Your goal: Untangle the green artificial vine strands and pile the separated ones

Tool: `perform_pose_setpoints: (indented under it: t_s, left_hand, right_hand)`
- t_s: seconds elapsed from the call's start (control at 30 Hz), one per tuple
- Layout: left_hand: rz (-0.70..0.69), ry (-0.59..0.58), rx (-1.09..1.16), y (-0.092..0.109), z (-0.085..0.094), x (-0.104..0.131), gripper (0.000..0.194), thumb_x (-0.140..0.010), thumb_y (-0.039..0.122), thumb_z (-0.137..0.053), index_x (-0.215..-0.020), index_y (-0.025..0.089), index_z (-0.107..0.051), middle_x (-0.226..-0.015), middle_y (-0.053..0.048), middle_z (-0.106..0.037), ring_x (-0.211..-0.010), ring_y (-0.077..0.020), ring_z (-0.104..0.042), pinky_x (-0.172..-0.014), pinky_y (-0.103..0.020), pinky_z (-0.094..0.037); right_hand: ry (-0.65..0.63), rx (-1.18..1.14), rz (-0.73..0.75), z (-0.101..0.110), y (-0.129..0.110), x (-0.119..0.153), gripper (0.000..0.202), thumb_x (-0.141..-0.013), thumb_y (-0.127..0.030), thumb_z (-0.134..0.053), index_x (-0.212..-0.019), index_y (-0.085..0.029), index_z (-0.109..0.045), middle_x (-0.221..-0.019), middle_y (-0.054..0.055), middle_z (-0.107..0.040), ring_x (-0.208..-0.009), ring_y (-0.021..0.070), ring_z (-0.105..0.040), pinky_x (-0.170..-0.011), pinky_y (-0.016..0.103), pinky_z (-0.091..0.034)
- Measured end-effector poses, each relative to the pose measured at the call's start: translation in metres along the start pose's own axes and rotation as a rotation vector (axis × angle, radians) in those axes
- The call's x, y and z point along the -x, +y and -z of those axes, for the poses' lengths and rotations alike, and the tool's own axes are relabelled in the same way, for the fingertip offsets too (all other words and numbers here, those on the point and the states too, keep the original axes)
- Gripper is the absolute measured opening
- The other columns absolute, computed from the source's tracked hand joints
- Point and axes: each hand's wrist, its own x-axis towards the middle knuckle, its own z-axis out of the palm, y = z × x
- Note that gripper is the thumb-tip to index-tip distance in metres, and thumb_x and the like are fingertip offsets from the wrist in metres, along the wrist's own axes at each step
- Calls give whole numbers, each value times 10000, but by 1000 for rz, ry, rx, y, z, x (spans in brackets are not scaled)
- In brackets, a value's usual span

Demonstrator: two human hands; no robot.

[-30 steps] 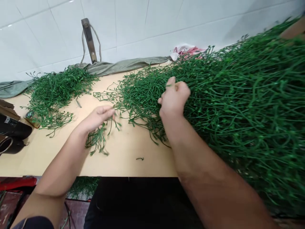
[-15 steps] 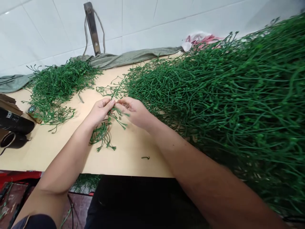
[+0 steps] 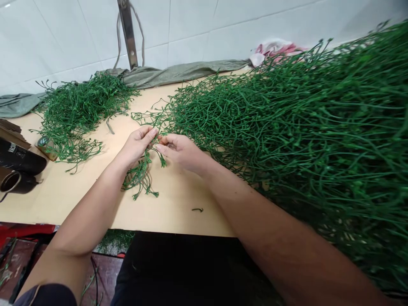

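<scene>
My left hand (image 3: pixel 142 142) pinches a few thin green stems with small branched tips, thumb against the fingers. Just right of it, my right hand (image 3: pixel 177 148) has its thumb and fingers closed near the same stems; a green tip hangs between the hands. Below them a small bunch of green stems (image 3: pixel 138 178) lies on the table, partly behind my left wrist. From the right, the large heap of green stems (image 3: pixel 255 114) reaches close to my fingers. Whether the stems are plastic or real I cannot tell for certain.
Another pile of green stems (image 3: pixel 86 106) lies at the back left of the pale table (image 3: pixel 165 212). A black cylinder (image 3: pixel 19 157) and dark mug (image 3: pixel 15 182) stand at the left edge. One short stem piece (image 3: pixel 197 209) lies in front. Grey cloth (image 3: pixel 185 70) runs along the wall.
My right hand has shifted slightly down, and the stem tips that stuck out below its fingers now hang closer between the hands. The whole view has moved a little.
</scene>
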Motion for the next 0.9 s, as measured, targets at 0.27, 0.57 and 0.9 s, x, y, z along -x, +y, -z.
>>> perform_pose_setpoints:
  t_s: [0.27,0.57,0.9]
  left_hand:
    - [-18,-46,28,-1,1,0,252,-798,356,-587,-698,141,-503,-566,55,-442,-492,-45,-331,-510,-213,-271]
    - [1,-3,46,-5,5,-2,170,-793,260,-595,-708,132,-520,-532,62,-403,-469,-39,-319,-476,-198,-241]
    - [-65,-131,127,-6,3,1,255,-690,263,-705,-750,127,-498,-663,49,-506,-609,-40,-481,-624,-178,-375]
  right_hand:
    - [40,122,45,3,-4,1,250,-818,-165,-466,-588,-190,-372,-508,-81,-304,-473,48,-264,-476,224,-228]
    - [-13,-17,-49,7,-3,2,189,-825,-138,-460,-645,-181,-420,-497,-65,-393,-462,62,-358,-480,222,-286]
    - [-17,-145,60,7,4,-2,154,-736,-105,-543,-638,-173,-446,-567,-64,-368,-541,58,-343,-541,226,-302]
